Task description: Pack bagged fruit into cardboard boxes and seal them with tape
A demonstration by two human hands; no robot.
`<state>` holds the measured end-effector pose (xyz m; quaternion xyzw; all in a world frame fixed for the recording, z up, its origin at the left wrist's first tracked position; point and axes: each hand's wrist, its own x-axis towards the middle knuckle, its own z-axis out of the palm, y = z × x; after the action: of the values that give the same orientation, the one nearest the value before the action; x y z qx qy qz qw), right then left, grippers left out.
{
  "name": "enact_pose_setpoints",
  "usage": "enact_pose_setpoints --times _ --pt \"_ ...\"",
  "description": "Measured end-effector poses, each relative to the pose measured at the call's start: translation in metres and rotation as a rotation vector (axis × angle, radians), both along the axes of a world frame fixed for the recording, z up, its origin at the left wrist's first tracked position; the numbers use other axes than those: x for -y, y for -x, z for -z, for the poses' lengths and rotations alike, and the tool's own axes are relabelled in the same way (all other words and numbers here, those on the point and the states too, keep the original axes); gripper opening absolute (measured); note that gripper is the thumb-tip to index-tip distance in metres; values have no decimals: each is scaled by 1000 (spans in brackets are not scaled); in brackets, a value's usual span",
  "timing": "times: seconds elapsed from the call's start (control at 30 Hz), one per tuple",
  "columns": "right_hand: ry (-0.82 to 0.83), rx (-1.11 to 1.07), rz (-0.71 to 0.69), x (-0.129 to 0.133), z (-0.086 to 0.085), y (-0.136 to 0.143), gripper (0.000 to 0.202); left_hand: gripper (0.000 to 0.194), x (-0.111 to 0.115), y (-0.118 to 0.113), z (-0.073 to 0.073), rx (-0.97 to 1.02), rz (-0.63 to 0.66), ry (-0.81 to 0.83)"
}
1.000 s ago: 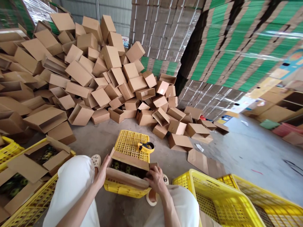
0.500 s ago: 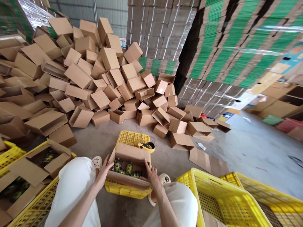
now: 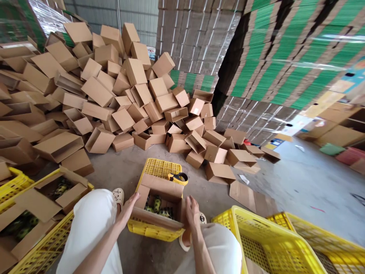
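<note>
An open cardboard box (image 3: 155,220) stands on an upturned yellow crate (image 3: 151,231) between my knees. Inside lie several green-and-black mottled items (image 3: 156,204), seemingly wrapped; their kind is unclear. My left hand (image 3: 129,208) lies along the box's left side, fingers stretched out and together by the left flap. On the opposite side, my right hand (image 3: 192,211) is held flat with straight fingers against the right flap. Neither hand grips anything I can see. Behind the box, a yellow-and-black tape dispenser (image 3: 178,178) rests on the crate's far right corner.
A yellow crate (image 3: 47,243) at left holds open boxes with similar mottled items. Yellow crates (image 3: 265,239) stand at right, one with cardboard inside. A large heap of cardboard boxes (image 3: 122,99) lies ahead, with stacks of flattened cartons (image 3: 256,68) behind.
Both hands have shifted from gripping the box's side edges to lying flat along its sides. The left and right flaps now stand more upright or inward, covering some contents.
</note>
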<state>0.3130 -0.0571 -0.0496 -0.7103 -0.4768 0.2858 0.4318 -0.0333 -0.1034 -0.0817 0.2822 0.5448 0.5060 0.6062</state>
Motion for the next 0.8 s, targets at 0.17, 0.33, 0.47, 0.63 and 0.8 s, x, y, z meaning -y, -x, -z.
enact_pose_setpoints --times 0.17,0.33,0.47,0.63,0.8 --pt "125 -214 -123 13 -26 -18 79 107 -4 -1 16 40 -104 -129" --pt "183 -211 -403 22 -49 -14 72 107 -3 -4 11 74 -117 -93" --pt "166 -212 -405 26 -57 -8 73 112 -2 -4 11 83 -109 -89" --pt "110 -241 -396 25 -53 -4 83 103 -2 -2 13 36 -126 -71" --pt "45 -166 -423 24 -41 -1 78 90 -4 -1 10 64 -121 -50"
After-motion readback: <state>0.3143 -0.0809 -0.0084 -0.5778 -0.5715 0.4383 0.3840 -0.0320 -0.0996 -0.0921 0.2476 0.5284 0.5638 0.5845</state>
